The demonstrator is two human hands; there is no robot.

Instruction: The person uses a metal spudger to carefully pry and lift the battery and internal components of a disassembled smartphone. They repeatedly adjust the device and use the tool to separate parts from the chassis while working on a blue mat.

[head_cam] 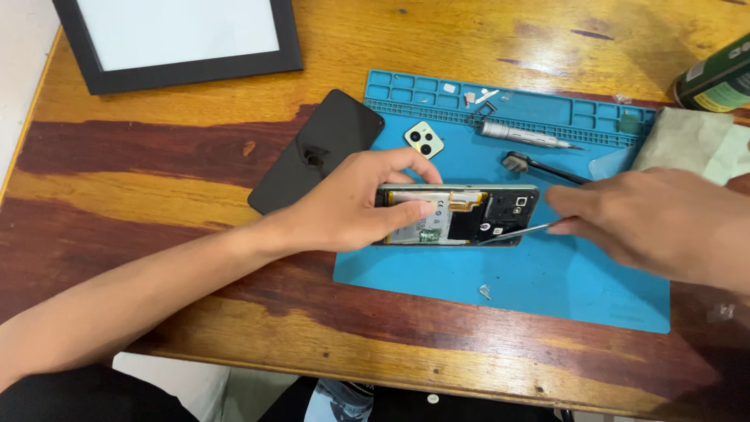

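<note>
One opened smartphone (457,215) sits mid-mat on the blue repair mat (547,281), back off, battery and board exposed. Our left hand (355,207) grips its left end; our right hand (648,227) pinches metal tweezers (516,232), tip at the phone's lower edge. Risk as we see it: a slip could nick the battery or tear the orange flex. Behind the phone: camera cover (424,141), screwdriver (527,135), brush (539,166). Left of it: black back panel (316,152).

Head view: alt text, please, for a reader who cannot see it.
A left hand steadies an opened phone on a blue mat while the right hand works metal tweezers into it. A black back cover lies beside.
</note>
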